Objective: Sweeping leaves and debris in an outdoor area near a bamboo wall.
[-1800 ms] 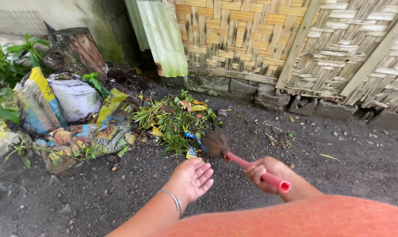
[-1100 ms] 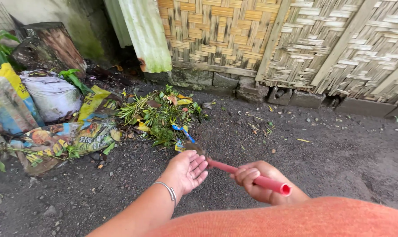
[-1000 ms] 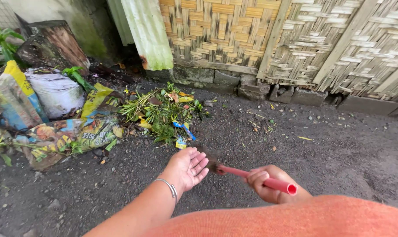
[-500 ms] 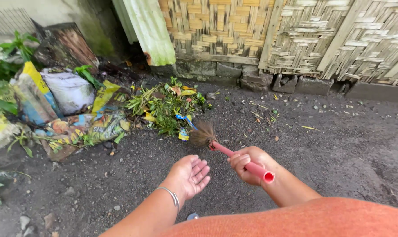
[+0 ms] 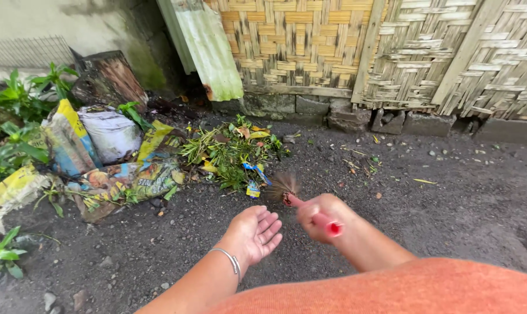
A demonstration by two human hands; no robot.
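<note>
item: right hand (image 5: 318,215), clenched around the pink handle of a short broom (image 5: 286,192). half a second ago the handle lay stretched out to the right with its open end well clear of the fist; now it points almost straight at the camera, foreshortened, its round end just below the knuckles. the hand is blurred, mid-stroke.

item: broom head, a brown fan of bristles, down on the dark ground (image 5: 438,215) just beside the near edge of the debris pile (image 5: 231,154). compared with a second ago, when the bristles were drawn back near the left hand, they now stand forward again at the pile's edge. my reading: another short stroke pushing litter toward the heap.

item: left hand (image 5: 254,229), released, palm up, fingers loosely spread, grasping nothing. a thin metal bangle (image 5: 228,261) on the wrist. it hangs near the broom but apart from it, much as in the earlier views.

item: debris pile, green cuttings, yellow leaves, a blue and yellow wrapper scrap (image 5: 253,187) at its near edge, just left of the bristles. the pile looks unchanged in shape.

item: printed sacks (image 5: 124,177), crumpled, left of the pile; a white bag (image 5: 109,134) behind them.

item: woven bamboo wall (image 5: 345,46) at the back, on stone blocks (image 5: 333,113).
</note>
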